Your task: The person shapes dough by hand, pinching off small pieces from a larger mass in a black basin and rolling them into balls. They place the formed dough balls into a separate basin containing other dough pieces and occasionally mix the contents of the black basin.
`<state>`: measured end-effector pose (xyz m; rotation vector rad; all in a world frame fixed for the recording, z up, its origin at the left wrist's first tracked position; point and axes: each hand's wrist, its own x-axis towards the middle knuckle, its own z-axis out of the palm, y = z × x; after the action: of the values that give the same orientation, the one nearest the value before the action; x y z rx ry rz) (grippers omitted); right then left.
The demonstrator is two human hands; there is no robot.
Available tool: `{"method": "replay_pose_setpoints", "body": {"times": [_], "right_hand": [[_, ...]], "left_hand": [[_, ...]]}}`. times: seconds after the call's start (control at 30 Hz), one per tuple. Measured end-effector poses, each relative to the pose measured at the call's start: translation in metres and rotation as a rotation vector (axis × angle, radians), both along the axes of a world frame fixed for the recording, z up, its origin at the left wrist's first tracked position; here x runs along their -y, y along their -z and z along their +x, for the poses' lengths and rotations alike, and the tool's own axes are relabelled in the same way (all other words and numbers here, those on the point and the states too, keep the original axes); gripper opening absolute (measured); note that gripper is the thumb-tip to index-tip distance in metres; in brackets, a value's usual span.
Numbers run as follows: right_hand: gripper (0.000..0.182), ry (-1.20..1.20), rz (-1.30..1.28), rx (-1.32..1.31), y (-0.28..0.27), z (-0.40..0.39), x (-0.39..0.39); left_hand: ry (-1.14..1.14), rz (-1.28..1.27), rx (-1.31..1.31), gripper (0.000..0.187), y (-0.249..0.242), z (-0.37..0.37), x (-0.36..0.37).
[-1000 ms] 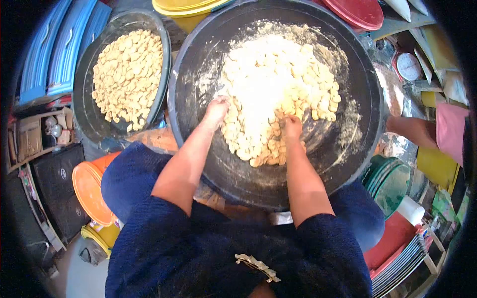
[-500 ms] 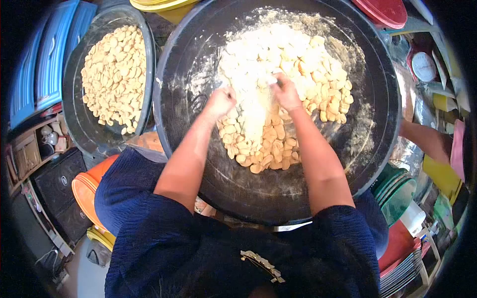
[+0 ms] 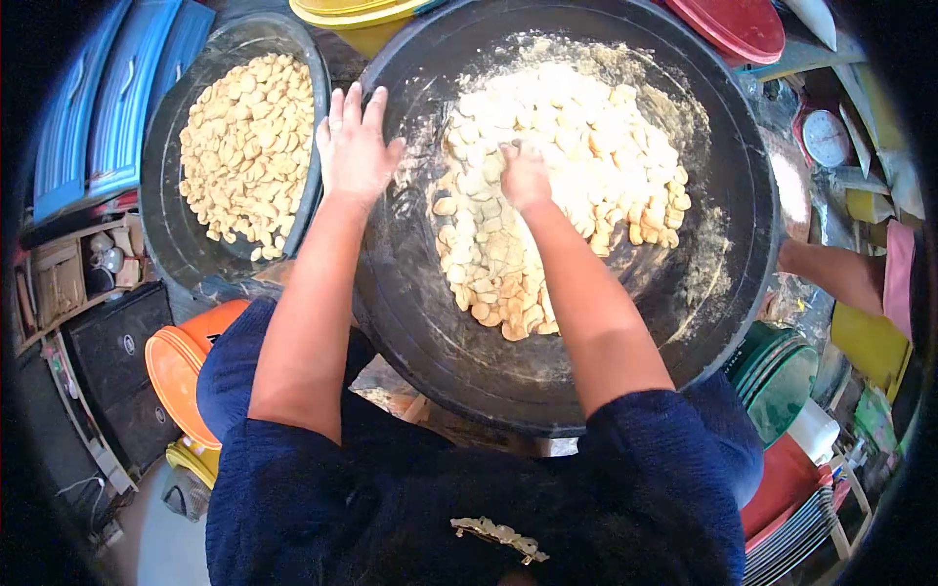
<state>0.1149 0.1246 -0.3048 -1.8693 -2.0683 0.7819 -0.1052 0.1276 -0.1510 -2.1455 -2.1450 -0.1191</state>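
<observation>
Hands at a floured basin of dough pieces

The right hand (image 3: 525,176) digs, fingers curled, into the floury dough pieces (image 3: 557,166) heaped in the big black basin (image 3: 469,361). The left hand (image 3: 355,146) lies flat and spread wide on the basin's left rim, beside a smaller basin (image 3: 171,239) of pieces.

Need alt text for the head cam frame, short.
Seen from above, a person's right hand digs into a floury heap of pale dough pieces in a big black basin, while the left hand lies open and flat on its rim. A smaller basin of similar pieces sits to the left.
</observation>
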Motion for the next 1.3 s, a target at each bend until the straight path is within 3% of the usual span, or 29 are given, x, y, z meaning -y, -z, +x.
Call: {"method": "replay_pose_setpoints", "body": {"times": [0.07,0.13,0.2,0.23,0.27,0.33,0.37,0.43,0.53,0.57,0.6,0.67,0.7,0.8,0.83,0.9,0.93,1.0,1.07,1.1,1.17,1.3], "right_hand": [[0.037,-0.237,0.161,0.345,0.014,-0.004,0.001],[0.037,-0.287,0.179,0.326,0.018,0.004,0.001],[0.032,-0.352,-0.020,0.044,0.009,0.019,0.008],[0.020,-0.260,-0.013,-0.089,0.001,0.024,0.017],[0.020,-0.261,-0.016,-0.084,-0.006,0.025,0.027],[0.013,0.088,-0.003,-0.644,-0.026,0.027,0.049],[0.013,0.085,-0.006,-0.639,-0.035,0.029,0.056],[0.011,0.483,-0.650,-1.054,-0.050,0.036,0.069],[0.009,0.355,-0.757,-1.251,-0.055,0.045,0.081],[0.008,0.264,-0.759,-1.045,-0.046,0.049,0.082],[0.008,0.263,-0.775,-1.033,-0.040,0.053,0.088],[0.012,-0.040,-0.303,-0.118,-0.027,0.059,0.095],[0.018,0.144,-0.188,-0.082,-0.010,0.063,0.099],[0.022,0.282,-0.032,0.106,-0.007,0.070,0.105],[0.020,0.207,0.086,0.209,-0.025,0.059,0.107],[0.027,0.047,0.023,0.090,-0.038,0.036,0.113],[0.031,-0.002,-0.221,-0.114,-0.037,0.022,0.120],[0.043,-0.271,-0.094,-0.049,-0.013,0.010,0.145],[0.043,0.016,-0.170,-0.266,0.002,0.009,0.139],[0.043,0.017,-0.163,-0.277,-0.001,0.003,0.129],[0.030,0.506,-0.613,-1.122,-0.030,-0.005,0.106],[0.024,0.432,-0.448,-1.364,-0.086,-0.048,0.049]], "left_hand": [[0.054,-0.064,-0.012,0.062,0.014,-0.018,-0.007],[0.047,-0.094,0.044,0.060,0.011,-0.022,-0.016],[0.034,-0.138,0.103,0.059,0.009,-0.025,-0.021],[0.026,-0.160,0.136,0.057,0.008,-0.027,-0.025],[0.019,-0.183,0.168,0.055,0.009,-0.028,-0.027],[0.010,-0.176,0.179,0.052,0.012,-0.028,-0.027],[-0.010,-0.195,0.162,0.050,0.010,-0.026,-0.029],[-0.034,-0.228,0.143,0.047,0.006,-0.025,-0.029],[-0.006,-0.178,0.148,0.047,0.012,-0.029,-0.030],[0.004,-0.155,0.167,0.051,0.018,-0.031,-0.030],[-0.008,-0.166,0.175,0.051,0.022,-0.033,-0.030],[0.013,-0.119,0.163,0.051,0.025,-0.034,-0.031],[0.018,-0.114,0.150,0.051,0.028,-0.035,-0.031],[0.007,-0.135,0.136,0.050,0.025,-0.034,-0.030],[-0.016,-0.160,0.093,0.050,0.024,-0.032,-0.030],[-0.023,-0.151,0.087,0.050,0.028,-0.035,-0.032],[-0.014,-0.141,0.083,0.050,0.027,-0.033,-0.032],[-0.006,-0.122,0.080,0.050,0.027,-0.031,-0.030],[0.000,-0.108,0.090,0.049,0.032,-0.034,-0.034],[-0.006,-0.175,0.086,0.047,0.026,-0.034,-0.034],[0.078,-0.090,0.094,0.048,0.022,-0.033,-0.028],[0.475,0.001,0.056,0.063,0.014,-0.036,-0.019]]}}
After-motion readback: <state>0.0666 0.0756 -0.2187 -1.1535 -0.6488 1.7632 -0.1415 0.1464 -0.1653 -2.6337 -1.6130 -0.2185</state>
